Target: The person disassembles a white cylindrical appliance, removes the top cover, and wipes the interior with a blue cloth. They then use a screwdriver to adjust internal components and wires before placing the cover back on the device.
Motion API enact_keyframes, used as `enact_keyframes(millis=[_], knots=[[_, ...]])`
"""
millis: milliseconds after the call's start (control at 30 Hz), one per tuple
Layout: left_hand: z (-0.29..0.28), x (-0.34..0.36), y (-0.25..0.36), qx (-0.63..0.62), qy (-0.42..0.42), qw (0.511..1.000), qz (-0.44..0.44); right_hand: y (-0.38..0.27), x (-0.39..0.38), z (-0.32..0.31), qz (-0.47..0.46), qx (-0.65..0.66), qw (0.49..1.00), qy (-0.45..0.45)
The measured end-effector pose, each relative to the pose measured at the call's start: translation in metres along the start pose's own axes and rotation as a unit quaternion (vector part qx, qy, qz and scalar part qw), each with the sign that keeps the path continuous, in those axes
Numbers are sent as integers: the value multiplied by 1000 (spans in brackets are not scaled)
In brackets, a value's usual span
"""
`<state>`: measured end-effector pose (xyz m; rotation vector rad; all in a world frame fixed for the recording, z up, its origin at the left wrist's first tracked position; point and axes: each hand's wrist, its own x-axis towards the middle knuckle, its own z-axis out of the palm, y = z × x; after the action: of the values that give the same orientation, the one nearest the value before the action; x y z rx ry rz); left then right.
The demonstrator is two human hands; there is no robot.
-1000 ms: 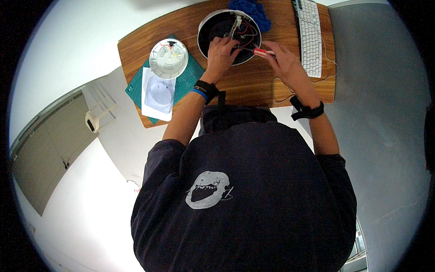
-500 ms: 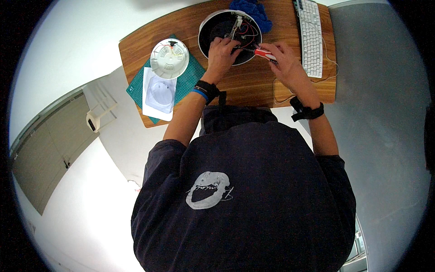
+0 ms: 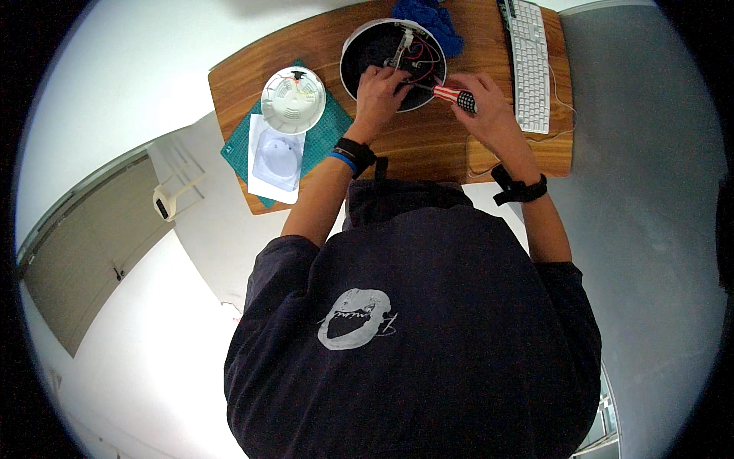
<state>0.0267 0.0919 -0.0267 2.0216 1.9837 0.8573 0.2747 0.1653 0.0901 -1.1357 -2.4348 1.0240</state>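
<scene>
A round housing [image 3: 352, 86] with a white rim and black inside lies at the far middle of the table, with red wires and a pale connector [image 3: 408, 35] in it. Over its near part, my left hand [image 3: 379, 95] reaches in with fingers curled and pinched together; what they grip is too small to make out. To the right, my right hand [image 3: 489, 111] holds a screwdriver [image 3: 454, 96] by its red, white and dark patterned handle. The screwdriver's thin shaft points left into the housing, near my left fingertips; its tip is hard to see.
Left of the housing, a white round cover [image 3: 293, 111] with thin wires sits on a green cutting mat [image 3: 329, 126], near a clear plastic shell [image 3: 277, 159] on white paper. A blue cloth [image 3: 436, 24] lies behind the housing. On the right is a white keyboard [image 3: 531, 73] with a cable.
The screwdriver handle has turned in my right hand, so more of its dark spotted end shows. My left hand stays at the same part of the housing. The whole view has shifted slightly.
</scene>
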Motion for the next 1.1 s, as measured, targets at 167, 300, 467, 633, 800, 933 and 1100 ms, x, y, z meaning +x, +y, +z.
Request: enact_keyframes(millis=[167,300,467,633,800,933,1100], knots=[[3,-3,5,29,7,1000,-1,14,3,3,-24,-34,998,40],[-2,-1,14,67,-4,998,-6,24,8,8,4,-6,999,53],[-1,-4,14,69,10,998,11,29,9,4,-22,-5,999,49],[2,-5,11,82,1,997,2,31,5,-4,-17,-38,999,11],[1,-8,12,90,2,996,0,36,-1,-4,11,-85,996,-36],[4,-12,7,88,19,996,5,33,-6,-4,8,-69,997,-32],[-3,-9,9,99,24,995,-5,22,-11,-15,45,-65,996,-42]])
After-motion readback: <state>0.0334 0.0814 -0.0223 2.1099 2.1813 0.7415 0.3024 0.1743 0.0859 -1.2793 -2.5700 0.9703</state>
